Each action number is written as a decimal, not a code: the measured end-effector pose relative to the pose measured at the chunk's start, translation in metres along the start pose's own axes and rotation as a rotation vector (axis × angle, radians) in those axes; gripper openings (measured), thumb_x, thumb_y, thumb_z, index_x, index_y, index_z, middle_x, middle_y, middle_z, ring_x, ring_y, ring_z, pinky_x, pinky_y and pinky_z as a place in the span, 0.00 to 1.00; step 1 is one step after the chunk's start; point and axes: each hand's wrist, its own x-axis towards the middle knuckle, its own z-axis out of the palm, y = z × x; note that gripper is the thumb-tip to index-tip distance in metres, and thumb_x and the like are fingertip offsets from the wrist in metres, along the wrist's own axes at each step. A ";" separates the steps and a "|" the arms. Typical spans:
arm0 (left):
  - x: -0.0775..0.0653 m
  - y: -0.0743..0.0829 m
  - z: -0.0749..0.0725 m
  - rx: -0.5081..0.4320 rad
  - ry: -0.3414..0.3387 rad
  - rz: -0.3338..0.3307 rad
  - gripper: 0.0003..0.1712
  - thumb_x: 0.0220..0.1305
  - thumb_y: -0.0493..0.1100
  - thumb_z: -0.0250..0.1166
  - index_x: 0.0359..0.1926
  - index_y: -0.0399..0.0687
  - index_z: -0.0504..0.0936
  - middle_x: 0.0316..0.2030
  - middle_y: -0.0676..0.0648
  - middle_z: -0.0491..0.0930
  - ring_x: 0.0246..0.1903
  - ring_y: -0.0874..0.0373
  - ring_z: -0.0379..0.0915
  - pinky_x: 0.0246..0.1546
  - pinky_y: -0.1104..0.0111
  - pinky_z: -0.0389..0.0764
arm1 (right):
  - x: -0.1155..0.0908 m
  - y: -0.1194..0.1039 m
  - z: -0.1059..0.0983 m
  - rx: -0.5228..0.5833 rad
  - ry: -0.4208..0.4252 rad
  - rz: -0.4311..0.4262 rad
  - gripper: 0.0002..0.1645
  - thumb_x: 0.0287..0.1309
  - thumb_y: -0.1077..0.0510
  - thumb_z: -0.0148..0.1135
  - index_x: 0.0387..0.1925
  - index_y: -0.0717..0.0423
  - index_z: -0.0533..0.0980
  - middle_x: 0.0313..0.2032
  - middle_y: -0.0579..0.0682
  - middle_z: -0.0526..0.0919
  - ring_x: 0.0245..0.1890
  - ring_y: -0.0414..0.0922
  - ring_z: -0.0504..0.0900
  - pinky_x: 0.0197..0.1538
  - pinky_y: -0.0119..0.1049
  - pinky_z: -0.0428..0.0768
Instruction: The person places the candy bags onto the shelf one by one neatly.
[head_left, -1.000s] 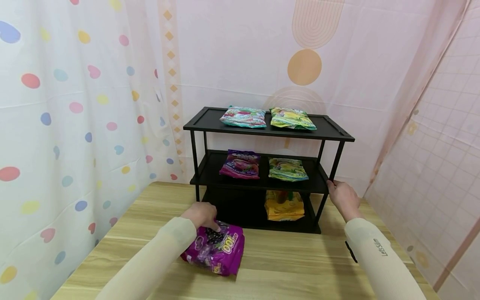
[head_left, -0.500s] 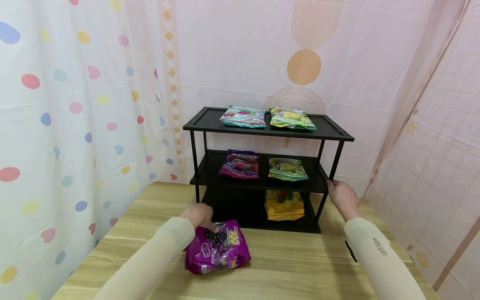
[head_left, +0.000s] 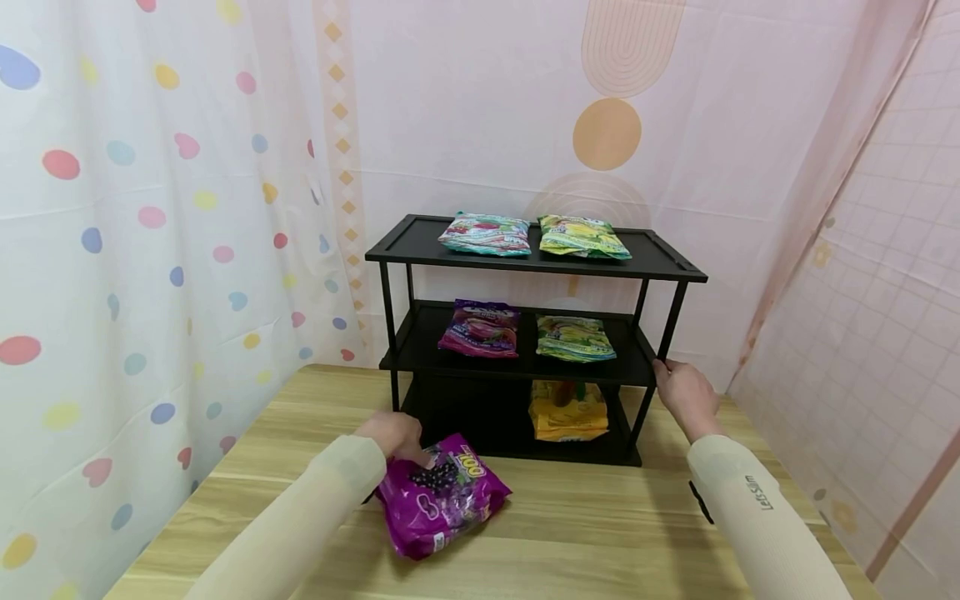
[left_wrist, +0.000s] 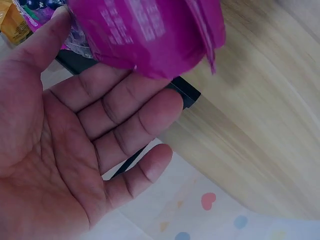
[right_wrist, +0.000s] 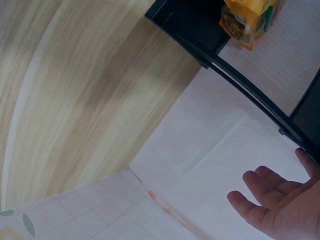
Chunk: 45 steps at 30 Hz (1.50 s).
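Note:
A purple candy bag (head_left: 442, 508) with grape pictures is tilted in front of the rack's lower left. My left hand (head_left: 390, 437) pinches its upper left edge. In the left wrist view the thumb (left_wrist: 55, 30) lies on the printed face and the fingers (left_wrist: 135, 97) reach under the bag; the little finger is free. On the right, my right hand (head_left: 686, 396) holds the black three-tier rack (head_left: 517, 372) at its front right post, level with the middle shelf. Its other fingers (right_wrist: 260, 190) extend loosely in the right wrist view; the thumb is hidden there.
Two bags, teal-white (head_left: 487, 234) and yellow-green (head_left: 583, 237), lie on the top shelf. A dark purple bag (head_left: 482, 329) and another yellow-green bag (head_left: 576, 338) lie on the middle one. An orange bag (head_left: 568, 412) sits on the bottom right. Curtains (head_left: 480, 100) surround the wooden table (head_left: 570, 533).
The purple bag has turned in my left hand, its printed end swinging up towards the rack and its right side shifting right. My right hand has stayed at the post.

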 end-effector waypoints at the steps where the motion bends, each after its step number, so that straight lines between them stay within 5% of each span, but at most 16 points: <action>1: -0.001 -0.001 0.001 -0.020 -0.003 -0.002 0.26 0.57 0.64 0.70 0.33 0.44 0.82 0.29 0.48 0.79 0.30 0.53 0.75 0.40 0.56 0.79 | 0.000 0.000 0.000 -0.001 -0.001 0.001 0.36 0.77 0.41 0.32 0.69 0.60 0.69 0.65 0.68 0.69 0.62 0.70 0.68 0.55 0.68 0.68; 9: -0.005 -0.009 0.006 -0.111 -0.067 -0.001 0.27 0.61 0.65 0.65 0.28 0.46 0.78 0.21 0.46 0.80 0.25 0.54 0.77 0.38 0.58 0.79 | 0.001 0.000 0.001 -0.001 0.010 -0.001 0.35 0.77 0.42 0.34 0.68 0.60 0.69 0.64 0.69 0.70 0.60 0.69 0.70 0.53 0.66 0.70; 22: -0.008 -0.011 0.011 -0.199 -0.213 0.059 0.32 0.73 0.59 0.52 0.24 0.39 0.83 0.21 0.43 0.84 0.25 0.49 0.84 0.35 0.59 0.82 | 0.001 0.001 0.001 -0.001 0.016 -0.003 0.35 0.77 0.41 0.34 0.69 0.60 0.68 0.64 0.70 0.69 0.61 0.70 0.69 0.55 0.66 0.69; 35: -0.009 -0.024 0.020 -0.353 -0.170 0.045 0.38 0.63 0.73 0.57 0.37 0.40 0.83 0.29 0.43 0.83 0.31 0.49 0.82 0.43 0.50 0.81 | 0.000 0.000 0.001 0.000 0.024 -0.002 0.35 0.77 0.41 0.34 0.69 0.59 0.69 0.64 0.69 0.69 0.61 0.70 0.69 0.56 0.67 0.68; 45: -0.008 -0.026 0.028 -0.475 -0.184 0.070 0.37 0.62 0.68 0.63 0.48 0.36 0.79 0.32 0.43 0.81 0.35 0.46 0.81 0.40 0.53 0.83 | 0.000 0.000 0.002 0.003 0.018 0.008 0.35 0.77 0.42 0.34 0.68 0.59 0.69 0.65 0.68 0.69 0.62 0.69 0.68 0.56 0.67 0.68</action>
